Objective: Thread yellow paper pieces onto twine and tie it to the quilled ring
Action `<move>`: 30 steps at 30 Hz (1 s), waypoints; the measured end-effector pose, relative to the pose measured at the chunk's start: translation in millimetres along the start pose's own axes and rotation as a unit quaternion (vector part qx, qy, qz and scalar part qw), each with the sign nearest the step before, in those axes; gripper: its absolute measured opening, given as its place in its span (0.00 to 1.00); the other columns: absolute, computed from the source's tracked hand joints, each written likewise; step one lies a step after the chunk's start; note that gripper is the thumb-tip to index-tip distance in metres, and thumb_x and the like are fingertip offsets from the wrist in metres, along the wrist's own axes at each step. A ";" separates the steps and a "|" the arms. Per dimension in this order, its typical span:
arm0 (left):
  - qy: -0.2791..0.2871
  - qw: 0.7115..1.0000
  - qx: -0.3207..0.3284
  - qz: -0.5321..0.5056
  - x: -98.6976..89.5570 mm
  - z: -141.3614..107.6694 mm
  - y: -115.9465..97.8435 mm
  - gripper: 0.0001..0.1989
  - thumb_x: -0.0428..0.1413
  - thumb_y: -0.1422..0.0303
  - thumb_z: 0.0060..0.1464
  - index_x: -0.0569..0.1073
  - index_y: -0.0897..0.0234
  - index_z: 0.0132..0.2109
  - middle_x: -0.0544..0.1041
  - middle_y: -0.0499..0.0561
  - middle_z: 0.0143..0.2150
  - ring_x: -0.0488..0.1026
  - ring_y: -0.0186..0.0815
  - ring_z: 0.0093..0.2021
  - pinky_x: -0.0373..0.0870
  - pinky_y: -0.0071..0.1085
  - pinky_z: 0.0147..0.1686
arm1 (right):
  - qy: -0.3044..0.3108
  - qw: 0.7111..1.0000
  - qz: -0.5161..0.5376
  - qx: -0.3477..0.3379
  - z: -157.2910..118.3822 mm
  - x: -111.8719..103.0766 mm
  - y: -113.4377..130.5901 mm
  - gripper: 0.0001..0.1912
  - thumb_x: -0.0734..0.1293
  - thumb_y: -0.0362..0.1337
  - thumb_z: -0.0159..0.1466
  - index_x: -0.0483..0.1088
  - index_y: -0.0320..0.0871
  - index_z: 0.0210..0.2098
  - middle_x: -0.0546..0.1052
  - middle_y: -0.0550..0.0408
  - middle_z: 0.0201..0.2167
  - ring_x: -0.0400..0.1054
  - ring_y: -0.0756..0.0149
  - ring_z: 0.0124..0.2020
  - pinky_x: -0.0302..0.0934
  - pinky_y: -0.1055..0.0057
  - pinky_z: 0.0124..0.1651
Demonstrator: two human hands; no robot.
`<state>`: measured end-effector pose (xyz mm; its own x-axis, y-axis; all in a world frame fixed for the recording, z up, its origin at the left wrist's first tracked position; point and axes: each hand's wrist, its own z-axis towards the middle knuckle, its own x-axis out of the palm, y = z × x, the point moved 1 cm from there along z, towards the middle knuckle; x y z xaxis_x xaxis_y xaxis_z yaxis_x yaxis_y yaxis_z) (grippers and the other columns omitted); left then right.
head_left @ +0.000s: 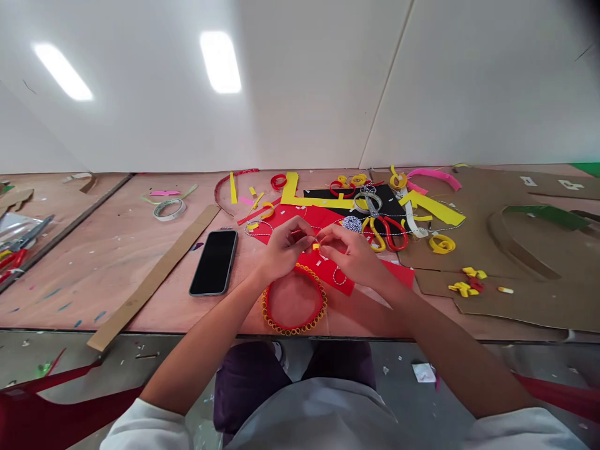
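Observation:
My left hand (pixel 287 247) and my right hand (pixel 350 251) meet over red paper, their fingertips pinched together at a small yellow paper piece (pixel 315 247). Fingers partly hide how it is held and whether a string runs through it. Beneath my right hand a loop of black-and-white twine (pixel 338 275) lies on the red card (pixel 344 286). Closer to me rests a red ring edged with small yellow paper coils (pixel 323 310). Just beyond my hands are a ball of twine (pixel 351 224), yellow-handled scissors (pixel 374 234) and red-handled scissors (pixel 394 234).
A phone (pixel 214 262) and a long cardboard strip (pixel 154 278) lie to the left, with a tape roll (pixel 169 210) behind. On the right, cardboard sheets (pixel 492 250) carry small yellow folded pieces (pixel 463 289). A white wall (pixel 300 87) stands behind the table.

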<state>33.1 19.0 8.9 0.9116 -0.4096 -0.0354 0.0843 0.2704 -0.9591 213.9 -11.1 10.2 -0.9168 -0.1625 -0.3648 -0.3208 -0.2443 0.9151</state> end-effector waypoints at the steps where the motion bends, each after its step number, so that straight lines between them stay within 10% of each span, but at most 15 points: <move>1: 0.001 1.000 0.003 0.004 0.9 -0.3 -0.7 0.11 0.65 0.63 0.59 0.73 0.63 0.35 0.71 0.46 0.29 0.69 0.28 0.29 0.66 0.27 0.29 | 0.005 0.999 0.036 0.008 -0.3 1.6 0.4 0.05 0.66 0.37 0.64 0.72 0.45 0.40 0.81 0.51 0.39 0.75 0.62 0.40 0.67 0.64 0.44; 10: 0.008 1.000 -0.008 0.020 4.8 -1.6 1.2 0.07 0.63 0.68 0.60 0.72 0.63 0.36 0.73 0.47 0.31 0.68 0.27 0.28 0.66 0.27 0.28 | -0.042 0.986 0.116 0.111 -1.0 2.3 -0.2 0.03 0.61 0.35 0.58 0.66 0.45 0.28 0.64 0.62 0.17 0.59 0.71 0.18 0.50 0.70 0.25; 30: 0.012 1.000 -0.018 0.009 3.0 -1.1 0.5 0.10 0.64 0.63 0.59 0.74 0.64 0.36 0.73 0.47 0.29 0.69 0.27 0.27 0.65 0.27 0.27 | -0.062 0.998 0.010 -0.012 -3.8 2.7 -0.6 0.09 0.67 0.42 0.65 0.73 0.44 0.31 0.71 0.57 0.25 0.62 0.68 0.27 0.55 0.68 0.31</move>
<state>35.5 17.0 8.0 0.9027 -0.4261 -0.0589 0.0534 0.2469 -0.9676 212.5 -15.0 8.0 -0.9461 -0.0482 -0.3203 -0.2971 -0.2644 0.9175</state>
